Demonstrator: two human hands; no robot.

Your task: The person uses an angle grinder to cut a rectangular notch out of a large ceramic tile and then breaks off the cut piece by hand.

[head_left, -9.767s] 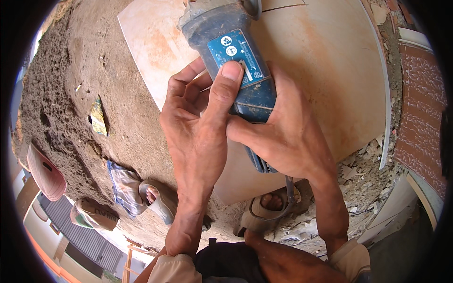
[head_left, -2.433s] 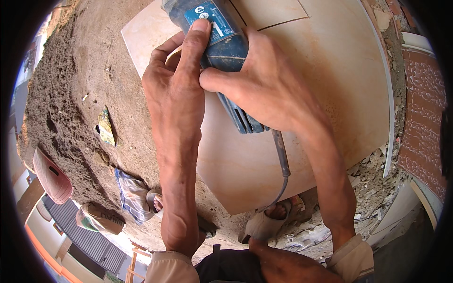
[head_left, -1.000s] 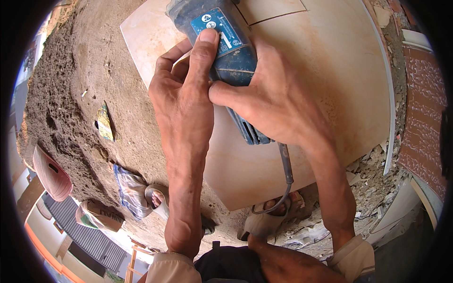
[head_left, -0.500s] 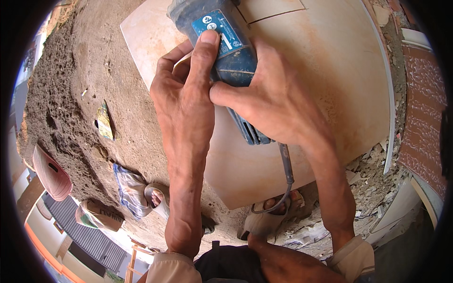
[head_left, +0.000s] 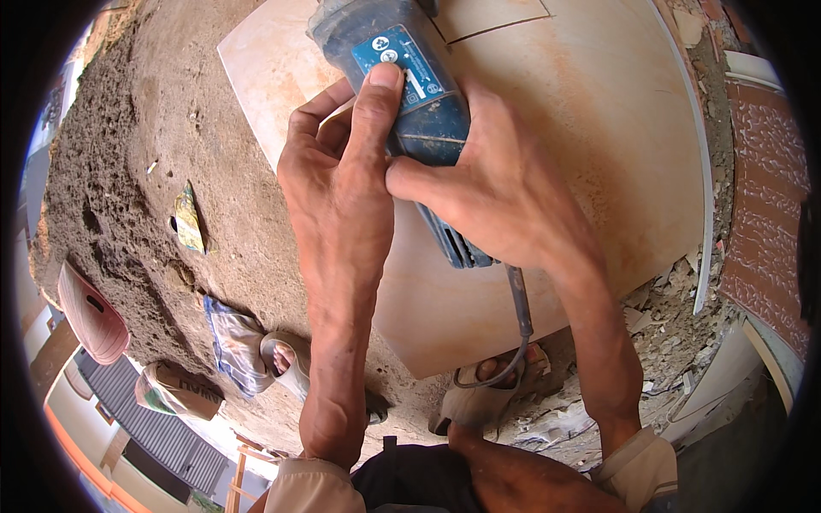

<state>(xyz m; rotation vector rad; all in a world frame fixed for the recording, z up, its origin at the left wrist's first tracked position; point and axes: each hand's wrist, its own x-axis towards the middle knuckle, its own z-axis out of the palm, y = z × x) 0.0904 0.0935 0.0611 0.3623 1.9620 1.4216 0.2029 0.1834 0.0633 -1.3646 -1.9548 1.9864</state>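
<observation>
Head cam had us looking straight down at a dusty blue power tool [head_left: 432, 135], sitting at upper center of the frame, over a big beige tile slab [head_left: 616, 120]. Our left hand [head_left: 338, 175] was closed on its left side, thumb pressed onto the blue label and the fingers curled in beneath. Our right hand [head_left: 505, 175] was wrapped around the right side, thumb laid across toward the left one, so both of us, er, both hands were gripping the same tool. Its front end ran off the top edge, so we honestly couldn't tell whether it was touching the slab.

A grey cord [head_left: 519, 303] came out the back and curved down to a sandal [head_left: 479, 403] at bottom center. Near the top of the frame we had dark straight lines [head_left: 500, 29] on the slab. Over on the left, a yellowish wrapper [head_left: 190, 221] lay on the dirt, with a pink cap [head_left: 92, 321] at lower left and a plastic bag [head_left: 237, 346] right of it. Broken rubble [head_left: 671, 299] filled the lower right.
</observation>
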